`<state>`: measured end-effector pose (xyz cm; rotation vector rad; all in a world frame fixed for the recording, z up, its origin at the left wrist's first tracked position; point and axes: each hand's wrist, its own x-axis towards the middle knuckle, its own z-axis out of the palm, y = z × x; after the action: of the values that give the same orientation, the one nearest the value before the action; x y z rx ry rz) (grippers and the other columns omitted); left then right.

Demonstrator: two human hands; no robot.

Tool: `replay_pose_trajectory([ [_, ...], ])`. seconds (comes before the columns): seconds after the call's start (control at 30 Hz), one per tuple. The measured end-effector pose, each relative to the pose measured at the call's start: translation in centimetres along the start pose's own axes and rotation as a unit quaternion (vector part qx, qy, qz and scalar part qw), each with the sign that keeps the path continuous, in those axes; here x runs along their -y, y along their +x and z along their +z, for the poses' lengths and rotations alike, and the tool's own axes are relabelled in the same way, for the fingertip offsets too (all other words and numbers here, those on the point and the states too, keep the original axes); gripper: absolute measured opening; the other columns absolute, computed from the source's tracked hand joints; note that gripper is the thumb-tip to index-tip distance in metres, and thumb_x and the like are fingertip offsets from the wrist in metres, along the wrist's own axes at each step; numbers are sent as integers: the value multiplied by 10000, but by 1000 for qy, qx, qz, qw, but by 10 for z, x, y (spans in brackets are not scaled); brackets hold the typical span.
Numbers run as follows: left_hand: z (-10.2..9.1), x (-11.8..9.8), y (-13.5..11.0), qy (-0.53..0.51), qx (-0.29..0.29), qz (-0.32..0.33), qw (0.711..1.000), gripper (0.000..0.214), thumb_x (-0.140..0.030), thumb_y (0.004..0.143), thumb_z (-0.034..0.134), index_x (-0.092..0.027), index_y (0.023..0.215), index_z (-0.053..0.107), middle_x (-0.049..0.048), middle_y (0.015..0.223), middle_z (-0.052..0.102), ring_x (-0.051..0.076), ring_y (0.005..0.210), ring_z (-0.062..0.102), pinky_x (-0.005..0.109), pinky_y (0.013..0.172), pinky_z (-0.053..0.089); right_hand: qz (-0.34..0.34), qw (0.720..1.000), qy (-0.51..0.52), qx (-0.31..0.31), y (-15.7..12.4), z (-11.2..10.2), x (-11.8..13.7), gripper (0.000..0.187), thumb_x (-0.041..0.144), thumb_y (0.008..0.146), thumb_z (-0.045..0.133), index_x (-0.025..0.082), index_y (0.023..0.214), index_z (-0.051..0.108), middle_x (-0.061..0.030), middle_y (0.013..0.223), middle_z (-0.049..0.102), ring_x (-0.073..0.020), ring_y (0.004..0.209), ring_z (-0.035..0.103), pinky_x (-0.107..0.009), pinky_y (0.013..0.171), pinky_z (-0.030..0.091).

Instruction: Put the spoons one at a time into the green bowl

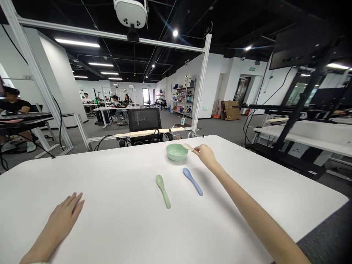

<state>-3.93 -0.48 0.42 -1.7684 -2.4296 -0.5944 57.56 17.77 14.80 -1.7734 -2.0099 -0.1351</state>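
Note:
My right hand [205, 156] reaches far forward, its fingers closed on the handle of a cream spoon [188, 146]. The spoon's head is at the right rim of a green bowl [176, 152]; whether it touches the rim I cannot tell. Nearer to me lie a blue spoon [193, 181] and a green spoon [163, 191], both with their heads pointing away. At the left, my left hand [65, 214] rests flat on the white table, fingers stretched out, holding nothing.
The white table [118, 220] has a metal frame [202, 84] behind its far edge. Beyond that stands a black office chair [145, 120]. A person [15, 102] sits at a desk on the far left. Another white desk [324, 137] is on the right.

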Motion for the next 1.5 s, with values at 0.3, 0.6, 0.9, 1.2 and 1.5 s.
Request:
replay_pose_trajectory([
  [0.3, -5, -5, -4, 1, -22, 15, 1000, 719, -561, 852, 352, -158, 1339, 693, 190, 1485, 673, 380, 1449, 556, 536, 1202, 437, -9, 989, -110, 93, 54, 27, 58, 245, 276, 976, 673, 108, 1064, 827, -252, 1083, 801, -338, 1100, 746, -359, 905, 521],
  [0.6, -8, -8, -5, 15, -9, 16, 1000, 718, -547, 871, 340, -149, 1366, 676, 200, 1504, 654, 388, 1460, 546, 553, 1223, 414, -2, 991, -99, 95, 55, 43, 59, 238, 253, 976, 662, 99, 1057, 825, -247, 1107, 792, -345, 1153, 718, -369, 941, 518],
  [0.9, 0, 5, 0, 58, 16, 42, 997, 761, -475, 901, 276, -47, 1431, 614, 219, 1553, 603, 377, 1499, 505, 519, 1227, 420, -15, 1000, 0, -24, 11, 24, -3, 414, 261, 1065, 442, 112, 1274, 766, -193, 1234, 741, -316, 1199, 652, -396, 1039, 474],
  [1.2, 1, 7, 2, 68, 7, 25, 997, 722, -477, 911, 292, -82, 1421, 619, 187, 1544, 621, 361, 1475, 536, 495, 1197, 442, -96, 990, 96, 42, -61, 70, -73, 453, 311, 1050, 431, 161, 1390, 690, -166, 1488, 647, -330, 1405, 574, -503, 1198, 433],
  [1.5, 8, 18, 5, 94, 4, 37, 995, 778, -480, 899, 201, -85, 1410, 635, 159, 1548, 619, 328, 1477, 542, 447, 1191, 448, -92, 982, 150, 73, -74, 82, -71, 448, 325, 1044, 428, 174, 1320, 746, -159, 1475, 661, -334, 1422, 574, -523, 1224, 418],
])
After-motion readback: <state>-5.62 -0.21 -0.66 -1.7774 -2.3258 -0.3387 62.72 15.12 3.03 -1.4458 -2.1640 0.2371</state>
